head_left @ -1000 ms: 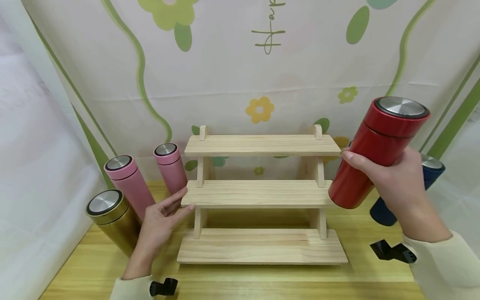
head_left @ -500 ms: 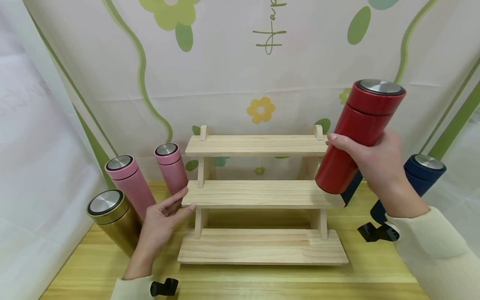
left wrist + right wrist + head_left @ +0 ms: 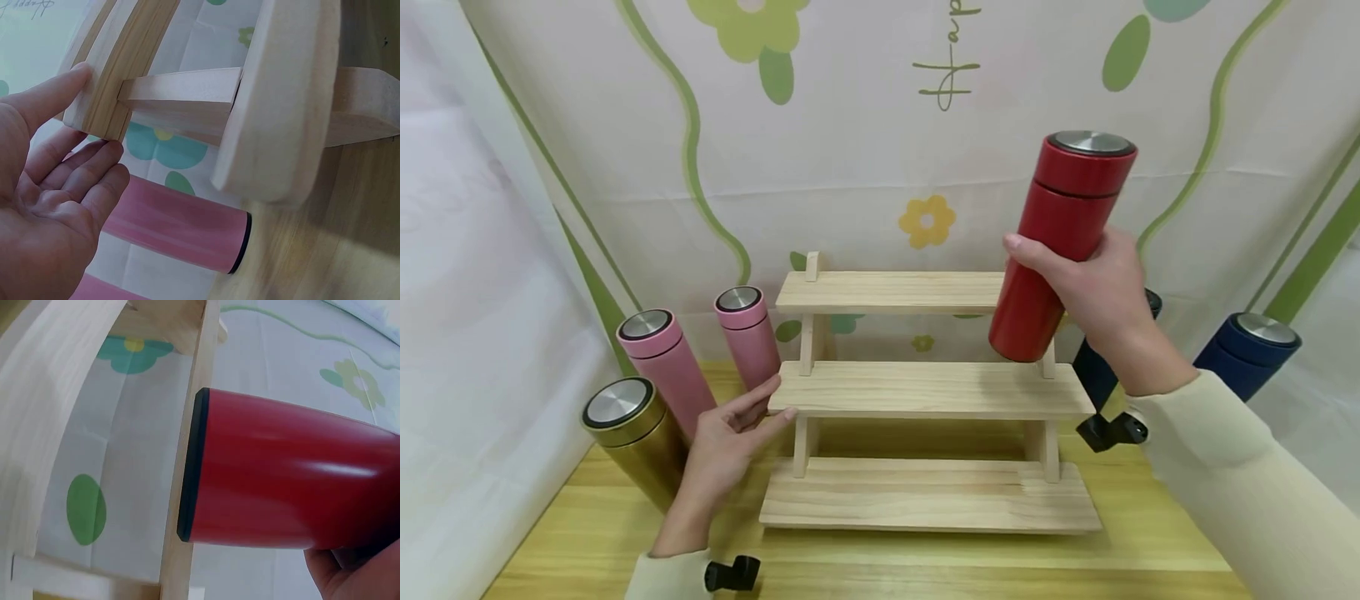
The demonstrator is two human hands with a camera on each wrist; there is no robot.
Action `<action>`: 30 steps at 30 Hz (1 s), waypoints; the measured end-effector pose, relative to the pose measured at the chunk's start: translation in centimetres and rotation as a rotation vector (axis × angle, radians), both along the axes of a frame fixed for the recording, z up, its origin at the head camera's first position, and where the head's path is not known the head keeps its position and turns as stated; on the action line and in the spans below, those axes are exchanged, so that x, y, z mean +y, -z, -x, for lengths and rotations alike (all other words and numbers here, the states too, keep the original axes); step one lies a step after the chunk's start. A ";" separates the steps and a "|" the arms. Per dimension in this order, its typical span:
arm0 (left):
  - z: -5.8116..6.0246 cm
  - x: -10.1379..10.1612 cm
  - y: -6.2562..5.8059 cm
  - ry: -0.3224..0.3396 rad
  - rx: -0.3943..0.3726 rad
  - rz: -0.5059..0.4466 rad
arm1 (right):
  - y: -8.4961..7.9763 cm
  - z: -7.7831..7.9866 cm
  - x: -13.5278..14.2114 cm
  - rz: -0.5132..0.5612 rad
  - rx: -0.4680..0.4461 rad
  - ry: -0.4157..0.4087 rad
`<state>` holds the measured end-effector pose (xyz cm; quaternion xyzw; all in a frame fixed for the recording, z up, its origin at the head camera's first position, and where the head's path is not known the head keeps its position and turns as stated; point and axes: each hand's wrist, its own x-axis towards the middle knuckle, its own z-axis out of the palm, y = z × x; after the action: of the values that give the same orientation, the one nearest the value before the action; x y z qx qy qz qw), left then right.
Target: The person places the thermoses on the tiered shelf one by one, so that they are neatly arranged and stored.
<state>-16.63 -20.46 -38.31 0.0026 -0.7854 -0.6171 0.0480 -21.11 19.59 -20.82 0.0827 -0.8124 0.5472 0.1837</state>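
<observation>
- Your right hand (image 3: 1097, 287) grasps the red bottle (image 3: 1063, 225) around its middle; the palm and most of the fingers are hidden behind it, with the thumb showing across the front.
- You hold that bottle tilted, its steel-topped lid up, before the right part of the top shelf (image 3: 895, 292), covering that end in the head view.
- The right wrist view shows the black base overlapping a shelf edge; you cannot tell whether they touch. The lid runs out of frame there, and only a corner of your hand shows.
- Your left hand (image 3: 722, 446) lightly holds the left end of the middle shelf (image 3: 925, 387) of the wooden stand (image 3: 925, 500) between thumb and fingers; the left wrist view cuts off the palm.
- To the left stand the rear pink bottle (image 3: 750, 342), the front pink bottle (image 3: 666, 367) and the gold bottle (image 3: 636, 442), whose lower part your forearm partly covers.
- To the right, your wrist hides part of one dark blue bottle (image 3: 1093, 375); your sleeve (image 3: 1240, 458) covers the lower part of the outer blue bottle (image 3: 1243, 362).
- The lettering (image 3: 950, 67) on the backdrop (image 3: 850, 150) is cut off above.
</observation>
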 end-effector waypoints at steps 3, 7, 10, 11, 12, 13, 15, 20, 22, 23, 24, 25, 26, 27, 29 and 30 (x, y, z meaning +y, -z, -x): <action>-0.1 -0.1 0.0 -0.006 -0.006 0.007 | -0.4 0.6 -0.9 0.020 -0.010 -0.029; -0.1 -0.2 0.0 -0.012 -0.008 0.010 | -0.8 1.4 -2.1 0.034 -0.005 -0.068; -0.1 -0.3 0.0 -0.013 -0.006 0.009 | -1.1 1.9 -2.9 0.043 0.000 -0.094; -0.1 -0.3 0.0 -0.013 -0.004 0.008 | -1.2 2.1 -3.3 0.050 0.000 -0.101; -0.2 -0.3 0.0 -0.013 -0.004 0.009 | -1.3 2.3 -3.6 0.058 0.000 -0.108; -0.2 -0.3 0.0 -0.013 -0.004 0.008 | -1.4 2.4 -4.0 0.064 0.002 -0.117; -0.2 -0.3 0.0 -0.015 -0.005 0.010 | -1.6 2.8 -4.7 0.078 0.003 -0.135; -0.5 -0.1 0.1 -0.022 -0.006 0.000 | -2.0 3.8 -6.3 0.113 -0.014 -0.183; -0.5 0.0 0.2 -0.016 0.001 -0.012 | -2.2 4.0 -6.8 0.130 -0.024 -0.192; -0.5 0.1 0.2 -0.011 0.004 -0.017 | -2.2 4.1 -7.1 0.134 -0.027 -0.194; -0.5 0.2 0.2 -0.007 0.007 -0.021 | -2.3 4.2 -7.3 0.139 -0.032 -0.194; -0.5 0.3 0.2 -0.004 0.009 -0.023 | -2.4 4.3 -7.5 0.143 -0.033 -0.194; -0.4 0.3 0.2 -0.002 0.011 -0.023 | -2.5 4.4 -7.7 0.149 -0.035 -0.197; -0.4 0.4 0.1 -0.002 0.012 -0.022 | -2.6 4.5 -8.0 0.152 -0.038 -0.203; -0.5 0.3 0.1 -0.008 0.008 -0.015 | -2.8 4.7 -8.7 0.155 -0.045 -0.213; -0.5 0.3 0.0 -0.012 0.008 -0.012 | -2.9 4.8 -9.0 0.157 -0.051 -0.218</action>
<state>-16.08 -20.17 -38.35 0.0055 -0.7814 -0.6216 0.0548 -25.93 10.55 -17.96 0.1420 -0.7577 0.6276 0.1086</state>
